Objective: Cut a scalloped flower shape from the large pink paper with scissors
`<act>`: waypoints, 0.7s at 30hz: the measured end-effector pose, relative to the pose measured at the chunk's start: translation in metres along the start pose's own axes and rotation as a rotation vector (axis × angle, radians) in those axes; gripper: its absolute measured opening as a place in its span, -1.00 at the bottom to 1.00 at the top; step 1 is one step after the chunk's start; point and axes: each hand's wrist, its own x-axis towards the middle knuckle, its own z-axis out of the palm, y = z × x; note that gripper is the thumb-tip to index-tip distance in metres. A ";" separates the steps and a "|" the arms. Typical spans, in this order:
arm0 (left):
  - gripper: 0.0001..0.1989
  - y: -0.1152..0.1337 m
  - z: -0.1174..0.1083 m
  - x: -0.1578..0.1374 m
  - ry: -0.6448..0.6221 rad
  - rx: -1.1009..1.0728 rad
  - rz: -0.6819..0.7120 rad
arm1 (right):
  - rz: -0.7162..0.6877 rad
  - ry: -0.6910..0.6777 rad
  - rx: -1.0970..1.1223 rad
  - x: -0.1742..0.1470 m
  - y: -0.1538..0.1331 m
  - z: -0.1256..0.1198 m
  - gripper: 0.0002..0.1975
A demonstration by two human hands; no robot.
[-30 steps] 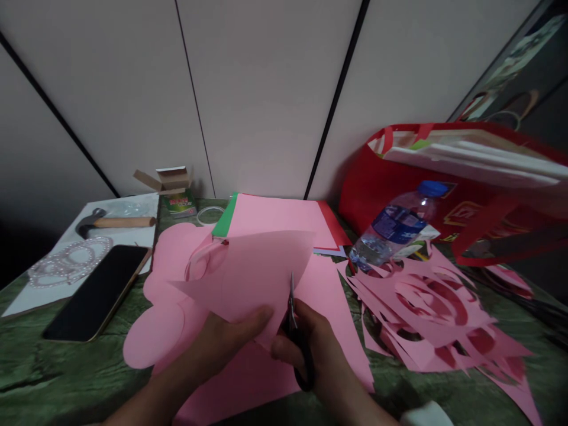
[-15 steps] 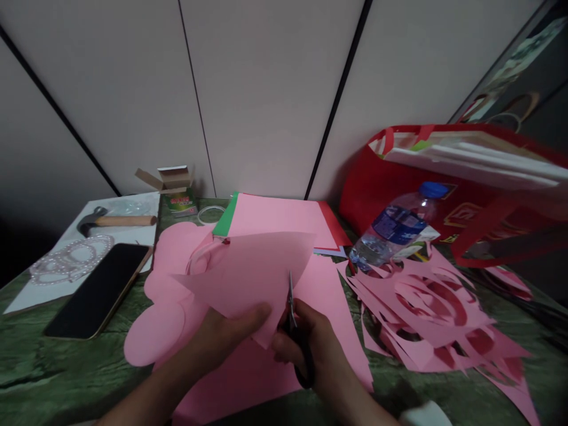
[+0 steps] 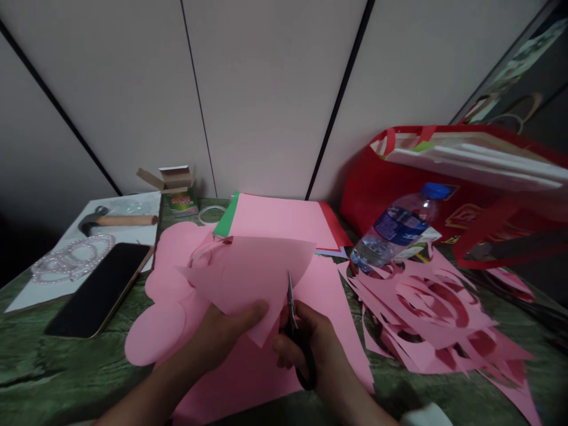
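My left hand pinches a piece of pink paper by its lower part, thumb on top and the other fingers hidden beneath. In my right hand is a pair of black-handled scissors, blades pointing away from me and lying at the paper's right side. How far the blades are parted is hard to make out. Under both hands lies a larger pink sheet. To the left, several pink rounded cutouts overlap one another.
Pink paper scraps are heaped at the right, beside a leaning water bottle and a red bag. Coloured sheets lie at the back. Leftward are a phone, a hammer, clear beads and a small box.
The held paper has shifted and tilted slightly, its top edge a little lower. Both hands keep their grip, nearly in the same place.
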 end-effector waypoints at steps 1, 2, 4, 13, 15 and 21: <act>-0.87 0.000 0.000 0.000 0.003 -0.020 -0.006 | 0.006 0.003 -0.003 0.000 0.000 0.000 -0.63; -0.88 0.001 0.000 -0.001 0.027 -0.029 -0.013 | 0.013 0.005 -0.004 0.000 0.000 0.001 -0.62; -0.89 0.002 0.000 -0.001 0.095 -0.040 -0.029 | 0.022 0.008 -0.002 0.000 0.001 0.001 -0.62; -0.82 -0.003 -0.001 0.002 0.228 -0.079 -0.024 | 0.056 -0.011 0.022 0.000 0.004 0.001 -0.61; -0.82 -0.003 0.000 0.002 0.262 -0.027 -0.011 | 0.062 -0.006 0.017 0.000 0.004 0.001 -0.61; -0.72 0.002 0.003 -0.001 0.209 0.084 0.039 | 0.033 0.005 0.072 0.002 -0.005 0.003 -0.58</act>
